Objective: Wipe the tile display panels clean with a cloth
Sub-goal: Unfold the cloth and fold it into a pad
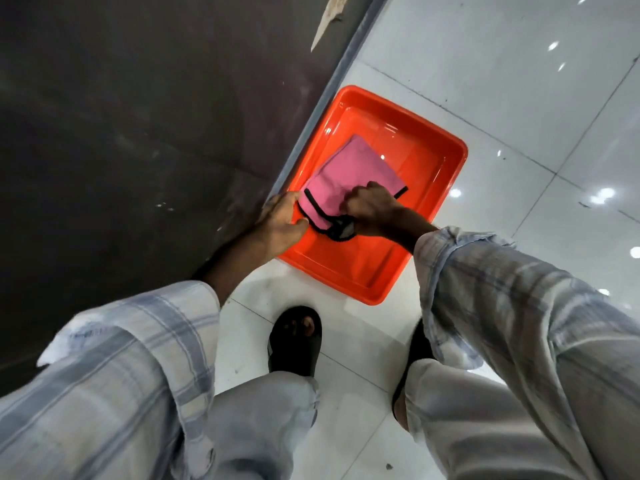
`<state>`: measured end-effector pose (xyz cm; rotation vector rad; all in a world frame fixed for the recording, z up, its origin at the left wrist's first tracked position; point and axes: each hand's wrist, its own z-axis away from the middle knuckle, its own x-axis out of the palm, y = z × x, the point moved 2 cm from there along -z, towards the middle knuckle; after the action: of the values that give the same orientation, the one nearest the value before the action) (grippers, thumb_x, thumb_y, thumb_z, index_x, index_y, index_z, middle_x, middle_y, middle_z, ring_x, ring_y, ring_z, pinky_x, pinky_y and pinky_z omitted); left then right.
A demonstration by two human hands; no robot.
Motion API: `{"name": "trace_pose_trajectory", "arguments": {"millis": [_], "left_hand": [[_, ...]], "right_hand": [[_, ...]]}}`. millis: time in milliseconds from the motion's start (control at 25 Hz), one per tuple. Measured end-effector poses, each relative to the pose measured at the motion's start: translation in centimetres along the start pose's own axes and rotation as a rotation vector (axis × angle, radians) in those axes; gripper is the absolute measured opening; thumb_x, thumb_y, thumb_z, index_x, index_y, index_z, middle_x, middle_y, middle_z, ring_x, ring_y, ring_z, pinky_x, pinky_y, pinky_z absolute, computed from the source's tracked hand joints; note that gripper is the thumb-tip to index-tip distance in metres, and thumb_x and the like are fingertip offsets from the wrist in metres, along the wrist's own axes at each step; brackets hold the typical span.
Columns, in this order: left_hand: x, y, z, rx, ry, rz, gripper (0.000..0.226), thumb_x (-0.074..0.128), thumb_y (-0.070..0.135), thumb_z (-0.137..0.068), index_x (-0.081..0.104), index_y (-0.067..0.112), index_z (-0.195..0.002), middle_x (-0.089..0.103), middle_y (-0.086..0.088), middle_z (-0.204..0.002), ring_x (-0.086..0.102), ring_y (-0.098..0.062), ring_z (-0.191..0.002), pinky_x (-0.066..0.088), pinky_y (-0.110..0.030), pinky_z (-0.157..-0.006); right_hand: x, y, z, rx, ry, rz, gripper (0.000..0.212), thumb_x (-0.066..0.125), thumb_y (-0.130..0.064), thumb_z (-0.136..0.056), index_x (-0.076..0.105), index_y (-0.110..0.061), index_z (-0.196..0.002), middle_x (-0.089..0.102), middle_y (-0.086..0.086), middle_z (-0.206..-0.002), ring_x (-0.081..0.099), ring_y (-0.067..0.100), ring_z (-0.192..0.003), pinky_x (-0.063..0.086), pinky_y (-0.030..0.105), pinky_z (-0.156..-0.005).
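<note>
Head view, looking steeply down: folded pink cloth with black trim, over the middle of an orange plastic tub; resting on the tub's bottom or lifted clear of it, impossible to tell. Left hand at the cloth's left edge, fingers above and thumb below, pinching the trimmed hem. Right hand on the cloth's near corner, fingers curled tight into a bunched fold of fabric. Tub on a glossy white tiled floor, its long side just beside the grey edge of a dark panel filling the left of the scene. Pale checked sleeves on both forearms. Below the tub, a black sandal on the floor, light trousers along the bottom edge.
</note>
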<state>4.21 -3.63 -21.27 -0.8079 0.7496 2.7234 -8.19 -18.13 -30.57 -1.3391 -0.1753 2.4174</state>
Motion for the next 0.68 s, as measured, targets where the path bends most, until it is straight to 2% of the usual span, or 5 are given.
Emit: {"name": "trace_pose_trajectory", "arguments": {"millis": [200,320,440,560,680], "left_hand": [[-4.4,6.4,9.1,0.028,-0.035,0.024,0.056,0.059,0.014,-0.101,0.044,0.015,-0.155,0.04,-0.009,-0.161,0.035,-0.022,-0.151,0.024,-0.026,-0.121],[-8.3,13.9,15.6,0.082,0.009,-0.006,0.054,0.057,0.012,-0.102,0.044,0.012,-0.155,0.041,-0.009,-0.161,0.033,-0.025,-0.152,0.02,-0.025,-0.12],[-13.0,23.0,22.3,0.148,0.031,0.033,0.052,0.058,0.01,-0.102,0.048,0.009,-0.153,0.048,-0.013,-0.155,0.039,-0.028,-0.148,0.025,-0.031,-0.122],[-16.7,32.4,29.2,0.22,-0.018,0.1,0.047,0.059,0.019,-0.102,0.053,0.006,-0.147,0.057,-0.015,-0.144,0.05,-0.026,-0.138,0.037,-0.032,-0.116],[-19.0,40.1,35.3,0.243,-0.162,0.333,0.023,0.051,0.02,-0.11,0.06,0.011,-0.13,0.06,-0.003,-0.129,0.058,-0.019,-0.123,0.044,-0.013,-0.094]], "right_hand": [[-10.4,-1.0,10.1,0.184,0.184,-0.634,0.019,0.071,-0.005,-0.073,0.078,-0.007,-0.091,0.073,0.013,-0.086,0.069,0.033,-0.083,0.046,0.037,-0.065],[-17.5,-1.4,18.6,0.172,0.23,-0.931,0.009,0.081,0.002,-0.071,0.076,-0.003,-0.077,0.064,0.007,-0.066,0.056,0.014,-0.066,0.045,0.037,-0.061],[-26.8,-1.2,29.1,0.179,0.246,-1.266,0.014,0.084,0.007,-0.075,0.079,-0.005,-0.079,0.06,-0.003,-0.064,0.049,0.006,-0.063,0.039,0.026,-0.058],[-36.1,-0.9,39.7,0.161,0.289,-1.498,0.012,0.079,0.004,-0.08,0.079,0.004,-0.092,0.068,0.013,-0.083,0.059,0.01,-0.071,0.047,0.023,-0.066],[-42.9,-0.6,47.8,0.234,0.428,-1.587,0.016,0.078,-0.005,-0.076,0.081,-0.006,-0.092,0.073,0.011,-0.084,0.065,0.015,-0.078,0.052,0.026,-0.074]]}}
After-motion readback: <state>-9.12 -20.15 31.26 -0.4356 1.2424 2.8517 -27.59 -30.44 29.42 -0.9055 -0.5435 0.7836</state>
